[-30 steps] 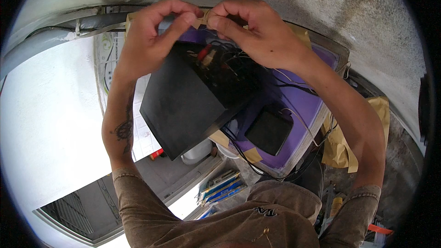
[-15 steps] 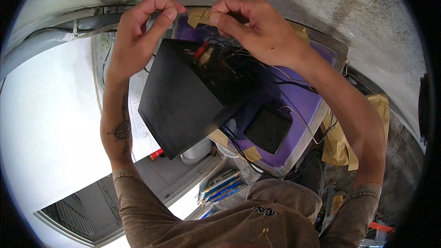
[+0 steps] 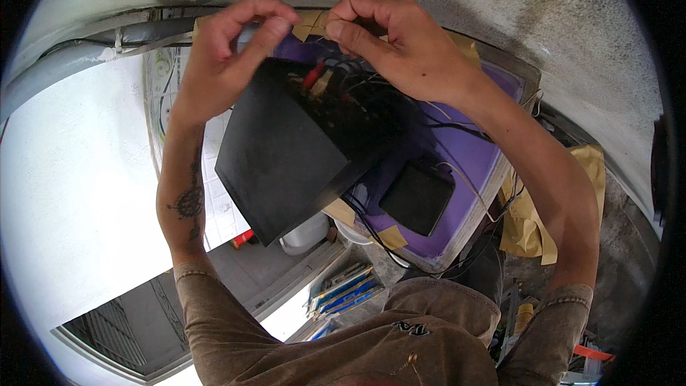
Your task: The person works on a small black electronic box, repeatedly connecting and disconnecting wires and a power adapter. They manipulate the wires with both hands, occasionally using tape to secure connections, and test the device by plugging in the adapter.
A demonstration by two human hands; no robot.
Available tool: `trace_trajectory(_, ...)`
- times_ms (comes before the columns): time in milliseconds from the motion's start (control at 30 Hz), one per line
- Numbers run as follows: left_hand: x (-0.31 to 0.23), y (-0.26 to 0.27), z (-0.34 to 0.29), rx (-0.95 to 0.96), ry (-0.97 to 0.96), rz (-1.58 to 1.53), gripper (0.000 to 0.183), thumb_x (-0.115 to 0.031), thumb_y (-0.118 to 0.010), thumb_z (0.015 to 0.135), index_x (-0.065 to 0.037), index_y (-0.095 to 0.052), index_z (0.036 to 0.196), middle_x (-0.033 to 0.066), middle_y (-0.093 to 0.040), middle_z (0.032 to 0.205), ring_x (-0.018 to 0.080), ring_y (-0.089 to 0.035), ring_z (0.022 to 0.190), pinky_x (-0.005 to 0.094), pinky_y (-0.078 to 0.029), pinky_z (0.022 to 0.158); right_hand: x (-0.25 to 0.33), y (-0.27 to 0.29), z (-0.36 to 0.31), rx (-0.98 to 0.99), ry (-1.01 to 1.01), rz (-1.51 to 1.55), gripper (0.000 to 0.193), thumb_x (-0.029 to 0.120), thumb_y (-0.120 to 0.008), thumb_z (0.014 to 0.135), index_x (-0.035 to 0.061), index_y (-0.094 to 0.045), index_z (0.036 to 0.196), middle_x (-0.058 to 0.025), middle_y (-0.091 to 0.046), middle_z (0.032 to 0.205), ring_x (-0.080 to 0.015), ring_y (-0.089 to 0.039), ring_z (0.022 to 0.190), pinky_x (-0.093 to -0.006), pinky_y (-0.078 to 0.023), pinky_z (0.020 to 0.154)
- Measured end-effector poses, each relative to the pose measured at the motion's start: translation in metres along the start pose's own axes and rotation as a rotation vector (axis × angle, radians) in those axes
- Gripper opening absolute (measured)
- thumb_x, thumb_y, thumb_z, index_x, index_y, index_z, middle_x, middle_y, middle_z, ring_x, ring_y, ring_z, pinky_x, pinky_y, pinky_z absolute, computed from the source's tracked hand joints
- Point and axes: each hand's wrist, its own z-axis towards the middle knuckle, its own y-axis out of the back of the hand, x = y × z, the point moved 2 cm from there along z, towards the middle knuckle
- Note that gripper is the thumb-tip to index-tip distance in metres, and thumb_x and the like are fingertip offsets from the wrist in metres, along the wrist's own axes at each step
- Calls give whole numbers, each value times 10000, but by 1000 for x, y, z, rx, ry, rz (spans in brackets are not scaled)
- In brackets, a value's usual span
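A black boxy casing [image 3: 275, 150] lies tilted in front of me, its dark interior turned up and holding a red part [image 3: 313, 75] and a tangle of wires. Above its far edge, my left hand [image 3: 236, 57] has thumb and forefinger drawn together in a pinch; whatever is between them is too small to make out. Facing it, my right hand [image 3: 396, 39] pinches a thin wire [image 3: 319, 23], whose fine end shows by the fingertips. Between the two hands is a small gap.
Under the casing is a purple-topped table [image 3: 464, 193] with a black flat square piece [image 3: 417, 199] and loose cables. Brown paper [image 3: 529, 225] hangs at its right. A wall rises behind, with a grey pipe [image 3: 78, 64] at left. Blue-edged flat items [image 3: 346, 292] stand below.
My left hand has moved slightly right, toward the right hand, its thumb and forefinger still together. The right hand and the casing have stayed almost in place.
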Motion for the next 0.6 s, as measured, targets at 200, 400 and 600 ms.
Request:
trace_trajectory(200,1,-11,2,63,-7,1,165,-133,-664,1045,14,-686,1118,58,-737,1013,107,-662,975,274,-510,923,-7,-3,3,-107,108,2,224,194,-679,1019,-16,-759,1020,-91,-742,818,-119,-646,729,-323,-527,683)
trace_trajectory(400,8,-8,2,81,65,25,177,-138,-630,1057,6,-702,1128,76,-760,1046,123,-677,1025,281,-504,949,0,6,-5,-75,22,176,181,113,-651,1035,-56,-710,1007,-33,-657,756,-84,-519,675,-293,-429,598)
trace_trajectory(600,27,-1,2,333,7,25,387,-258,-489,1079,12,-753,1162,149,-743,1180,244,-678,1126,359,-468,1052,7,30,-9,67,-342,-168,220,160,-669,936,-50,-731,916,-182,-718,776,-229,-640,682,-397,-520,681)
